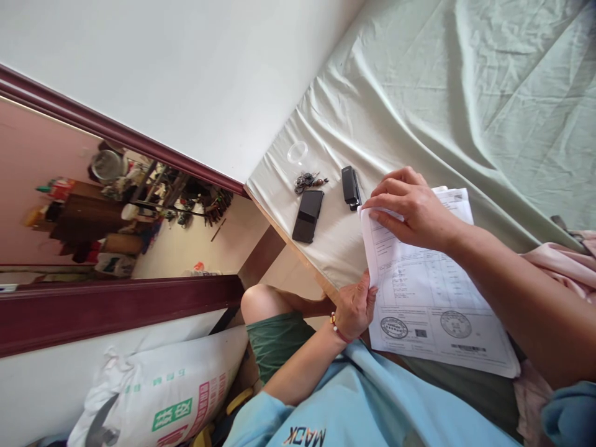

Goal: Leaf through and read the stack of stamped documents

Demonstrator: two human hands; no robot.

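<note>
A stack of printed papers (pixel 410 292), with round and oval stamps and a barcode, lies across my lap and the bed's edge. My left hand (pixel 356 307), a beaded bracelet at its wrist, grips the stack's left edge between thumb and fingers. At the upper left corner, my right hand (pixel 405 205) pinches the sheets, its fingers curled over the edge. A black stapler (pixel 350 187) rests on the sheet just beyond that corner, touched by neither hand.
On the pale green bedsheet (pixel 419 112) lie a black phone (pixel 308 216), a bunch of keys (pixel 308 181) and a clear round plastic piece (pixel 297 152). A white printed sack (pixel 172 391) stands lower left. Beyond the doorway are cluttered household things (pixel 112 205). Pink cloth (pixel 563 264) lies right.
</note>
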